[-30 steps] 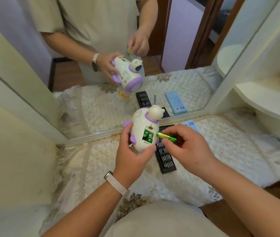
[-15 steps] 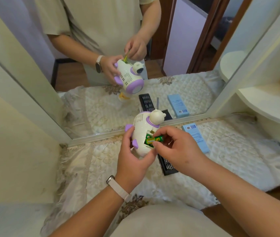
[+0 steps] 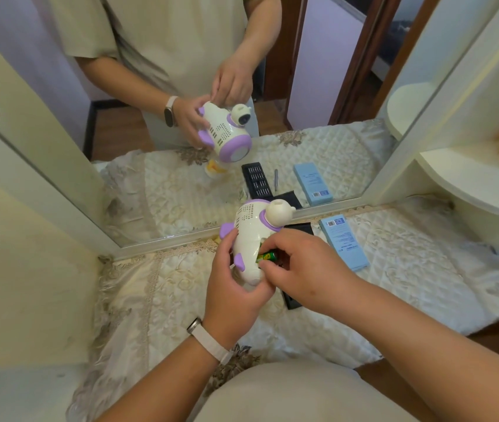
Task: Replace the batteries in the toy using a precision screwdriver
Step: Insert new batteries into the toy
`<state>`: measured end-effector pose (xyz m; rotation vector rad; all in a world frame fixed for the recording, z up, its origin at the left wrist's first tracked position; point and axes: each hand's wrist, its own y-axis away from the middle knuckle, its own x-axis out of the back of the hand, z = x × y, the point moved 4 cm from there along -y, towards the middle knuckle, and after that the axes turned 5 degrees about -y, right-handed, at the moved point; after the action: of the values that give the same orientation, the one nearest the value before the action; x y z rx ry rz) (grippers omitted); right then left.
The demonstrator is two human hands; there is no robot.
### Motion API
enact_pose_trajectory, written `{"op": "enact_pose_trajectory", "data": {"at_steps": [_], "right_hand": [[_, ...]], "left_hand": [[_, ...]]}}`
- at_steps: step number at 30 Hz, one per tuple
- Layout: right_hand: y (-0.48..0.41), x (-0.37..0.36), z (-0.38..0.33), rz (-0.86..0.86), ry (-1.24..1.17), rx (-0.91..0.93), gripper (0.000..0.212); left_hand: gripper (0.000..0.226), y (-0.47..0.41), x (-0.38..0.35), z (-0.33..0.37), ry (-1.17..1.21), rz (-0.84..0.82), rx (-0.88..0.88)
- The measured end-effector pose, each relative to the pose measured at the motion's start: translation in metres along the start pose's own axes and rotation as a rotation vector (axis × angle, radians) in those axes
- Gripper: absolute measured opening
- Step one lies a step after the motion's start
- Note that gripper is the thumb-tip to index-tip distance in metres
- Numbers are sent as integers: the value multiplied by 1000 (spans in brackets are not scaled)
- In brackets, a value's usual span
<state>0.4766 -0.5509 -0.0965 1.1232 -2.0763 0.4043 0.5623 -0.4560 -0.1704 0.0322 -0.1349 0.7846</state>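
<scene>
Left wrist: white band point(image 3: 208, 342), nearest the viewer.
Left hand point(image 3: 233, 293): grip curled round the lower body of the toy point(image 3: 251, 236), holding it above the quilted cloth point(image 3: 151, 300).
Right hand point(image 3: 306, 269): grip pinching the green battery point(image 3: 268, 256).
Battery position: at the open compartment in the toy's back; how deep it sits cannot be told.
Toy position: centre of scene, head pointing far right.
Bit case point(image 3: 292, 301): black, on the cloth under the hands, mostly hidden.
Blue box point(image 3: 344, 242): on the cloth, right of the toy.
Mirror point(image 3: 151, 178): upright along the cloth's far edge.
</scene>
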Motion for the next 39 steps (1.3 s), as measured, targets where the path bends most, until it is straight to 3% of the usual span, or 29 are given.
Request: {"op": "enact_pose_trajectory", "data": {"at_steps": [10, 20, 33, 39], "right_hand": [[-3, 4, 29, 66, -171, 36, 15], [-27, -51, 126, -109, 109, -33, 42], [-98, -134, 168, -377, 422, 20, 37], [-101, -133, 166, -400, 405, 13, 32]], "left_hand": [[78, -13, -9, -4, 92, 41, 79], [74, -33, 31, -47, -88, 156, 150], [83, -31, 53, -81, -136, 175, 270], [83, -34, 49, -81, -109, 129, 271]]}}
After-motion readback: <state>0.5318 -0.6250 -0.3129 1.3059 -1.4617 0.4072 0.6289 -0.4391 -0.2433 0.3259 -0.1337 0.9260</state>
